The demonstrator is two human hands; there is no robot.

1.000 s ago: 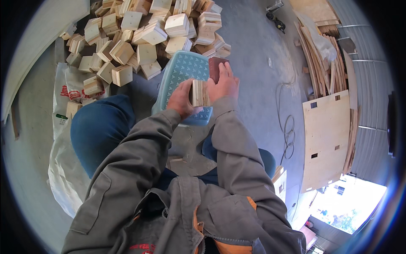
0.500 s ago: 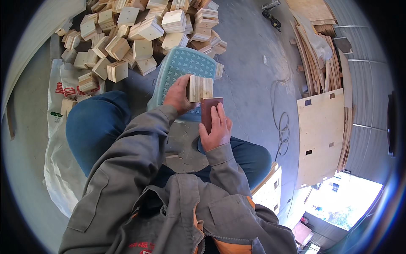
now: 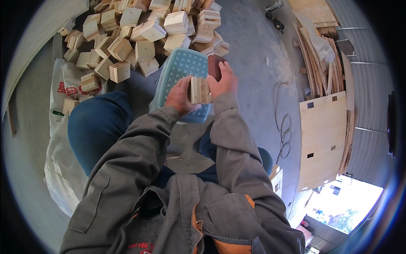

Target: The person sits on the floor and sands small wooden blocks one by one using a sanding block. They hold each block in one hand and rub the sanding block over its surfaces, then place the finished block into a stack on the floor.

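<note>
Left hand [image 3: 179, 97]: fingers partly bent, they grip the layered wooden block [image 3: 199, 90] from its left | Right hand [image 3: 224, 82]: fingers bent over the reddish-brown pad [image 3: 215, 66], holding it | Block is above the blue-green stool [image 3: 182, 63], contact I cannot tell | Similar blocks [image 3: 144, 50] lie piled beyond the stool

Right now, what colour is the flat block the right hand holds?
The flat block is reddish-brown, best seen in the head view.
</note>
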